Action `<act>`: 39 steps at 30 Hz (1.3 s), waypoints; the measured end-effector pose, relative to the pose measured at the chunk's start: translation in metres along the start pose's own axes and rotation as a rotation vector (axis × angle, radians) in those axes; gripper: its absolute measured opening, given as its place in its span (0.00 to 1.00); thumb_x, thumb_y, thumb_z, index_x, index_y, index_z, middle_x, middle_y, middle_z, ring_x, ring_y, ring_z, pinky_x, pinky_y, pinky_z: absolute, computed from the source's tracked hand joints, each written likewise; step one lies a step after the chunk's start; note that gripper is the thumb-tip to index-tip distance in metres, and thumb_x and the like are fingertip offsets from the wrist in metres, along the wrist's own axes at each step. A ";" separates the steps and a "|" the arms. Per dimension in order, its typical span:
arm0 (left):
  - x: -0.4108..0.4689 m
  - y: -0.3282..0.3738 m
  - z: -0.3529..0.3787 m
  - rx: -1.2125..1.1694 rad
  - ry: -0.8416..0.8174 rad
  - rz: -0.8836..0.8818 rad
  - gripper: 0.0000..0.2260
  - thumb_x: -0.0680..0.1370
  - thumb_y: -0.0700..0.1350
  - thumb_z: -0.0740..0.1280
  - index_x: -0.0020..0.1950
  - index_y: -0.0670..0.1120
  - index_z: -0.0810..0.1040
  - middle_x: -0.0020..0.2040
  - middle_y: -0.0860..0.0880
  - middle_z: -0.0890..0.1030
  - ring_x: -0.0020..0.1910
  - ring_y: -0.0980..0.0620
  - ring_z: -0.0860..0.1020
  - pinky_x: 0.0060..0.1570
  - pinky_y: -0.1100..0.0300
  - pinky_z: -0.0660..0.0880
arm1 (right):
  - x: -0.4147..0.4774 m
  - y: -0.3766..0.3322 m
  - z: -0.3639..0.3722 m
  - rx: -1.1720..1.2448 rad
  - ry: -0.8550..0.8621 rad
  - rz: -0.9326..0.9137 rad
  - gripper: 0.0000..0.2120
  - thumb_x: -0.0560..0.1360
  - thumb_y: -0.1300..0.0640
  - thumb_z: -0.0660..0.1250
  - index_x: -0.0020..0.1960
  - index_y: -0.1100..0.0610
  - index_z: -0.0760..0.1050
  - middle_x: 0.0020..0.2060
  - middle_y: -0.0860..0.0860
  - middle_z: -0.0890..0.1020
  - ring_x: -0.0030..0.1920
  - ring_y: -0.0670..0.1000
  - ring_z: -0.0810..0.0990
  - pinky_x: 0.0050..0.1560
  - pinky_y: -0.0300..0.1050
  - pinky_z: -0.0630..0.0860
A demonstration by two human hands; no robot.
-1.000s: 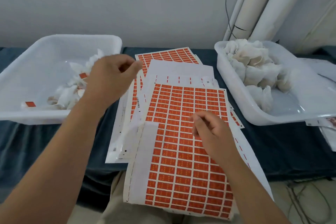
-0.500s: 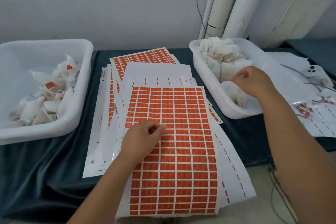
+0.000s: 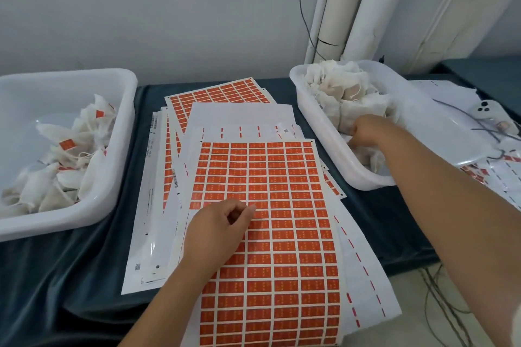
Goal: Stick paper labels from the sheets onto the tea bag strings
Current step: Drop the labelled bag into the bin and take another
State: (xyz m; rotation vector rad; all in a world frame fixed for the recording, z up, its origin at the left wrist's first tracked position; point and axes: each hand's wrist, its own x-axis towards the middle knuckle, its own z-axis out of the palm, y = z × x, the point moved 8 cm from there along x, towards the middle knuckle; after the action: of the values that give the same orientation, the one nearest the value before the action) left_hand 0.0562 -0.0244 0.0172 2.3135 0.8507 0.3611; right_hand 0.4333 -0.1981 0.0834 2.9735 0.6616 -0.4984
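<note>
The top label sheet (image 3: 284, 248) is a grid of orange labels on white backing and hangs over the table's front edge. My left hand (image 3: 220, 228) rests on its left part, fingers curled, thumb and forefinger pinching at a label on the sheet. At the right, a white tub (image 3: 310, 113) holds a heap of plain tea bags (image 3: 335, 87). My right hand (image 3: 366, 132) reaches into that tub, and its fingers curl down round a tea bag in the heap. Labelled tea bags (image 3: 70, 155) lie in the left tub (image 3: 125, 121).
More label sheets (image 3: 225, 93) and used backings are fanned out under the top sheet on the dark cloth (image 3: 84, 276). A white phone (image 3: 487, 110) and cables lie on papers far right. White pipes (image 3: 352, 8) stand against the wall.
My left hand left the left tub and now lies on the top sheet. My right hand went from the sheet into the right tub and now digs lower among the tea bags.
</note>
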 end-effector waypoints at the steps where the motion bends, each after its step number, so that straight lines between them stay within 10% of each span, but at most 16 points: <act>1: 0.000 0.000 0.000 0.000 0.001 -0.001 0.11 0.80 0.67 0.65 0.41 0.65 0.78 0.37 0.67 0.81 0.36 0.62 0.81 0.37 0.73 0.70 | -0.001 0.000 -0.003 0.020 0.029 -0.037 0.14 0.78 0.50 0.73 0.59 0.57 0.81 0.48 0.52 0.81 0.51 0.55 0.79 0.53 0.49 0.74; 6: 0.000 -0.002 0.001 -0.005 0.013 0.001 0.11 0.80 0.66 0.66 0.41 0.65 0.78 0.37 0.67 0.81 0.36 0.61 0.81 0.37 0.72 0.70 | -0.009 0.010 -0.025 0.309 0.095 -0.176 0.14 0.76 0.47 0.75 0.43 0.57 0.78 0.41 0.52 0.79 0.40 0.51 0.76 0.39 0.45 0.72; 18: -0.004 -0.002 -0.001 -0.028 0.021 0.000 0.11 0.80 0.66 0.65 0.42 0.65 0.79 0.39 0.67 0.81 0.38 0.61 0.81 0.38 0.71 0.69 | -0.033 0.022 -0.032 0.888 -0.121 -0.202 0.11 0.75 0.64 0.78 0.56 0.62 0.82 0.57 0.57 0.85 0.53 0.51 0.87 0.51 0.42 0.84; 22: -0.005 -0.002 -0.002 -0.036 0.021 0.001 0.11 0.81 0.66 0.65 0.42 0.65 0.79 0.39 0.67 0.82 0.38 0.60 0.81 0.38 0.71 0.69 | -0.039 0.022 -0.023 0.859 -0.151 -0.170 0.19 0.75 0.68 0.76 0.64 0.61 0.79 0.58 0.57 0.84 0.53 0.49 0.87 0.51 0.39 0.83; 30: -0.006 0.001 -0.004 -0.036 0.010 0.007 0.10 0.81 0.65 0.66 0.45 0.64 0.80 0.40 0.67 0.82 0.39 0.61 0.81 0.39 0.70 0.71 | -0.085 0.024 -0.087 0.707 0.385 -0.170 0.08 0.74 0.49 0.79 0.45 0.46 0.80 0.41 0.45 0.87 0.34 0.44 0.87 0.43 0.45 0.81; 39: -0.014 0.055 -0.034 -0.238 -0.004 0.032 0.22 0.72 0.77 0.58 0.51 0.65 0.79 0.48 0.68 0.82 0.47 0.62 0.82 0.42 0.72 0.74 | -0.191 -0.056 -0.077 0.751 0.216 -0.439 0.06 0.74 0.49 0.78 0.46 0.48 0.83 0.39 0.41 0.87 0.35 0.46 0.87 0.39 0.41 0.82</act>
State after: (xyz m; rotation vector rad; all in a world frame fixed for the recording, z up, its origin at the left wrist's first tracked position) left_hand 0.0568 -0.0497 0.0779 2.1078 0.7275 0.4462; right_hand 0.2690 -0.2152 0.2189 3.6056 1.4507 -0.5462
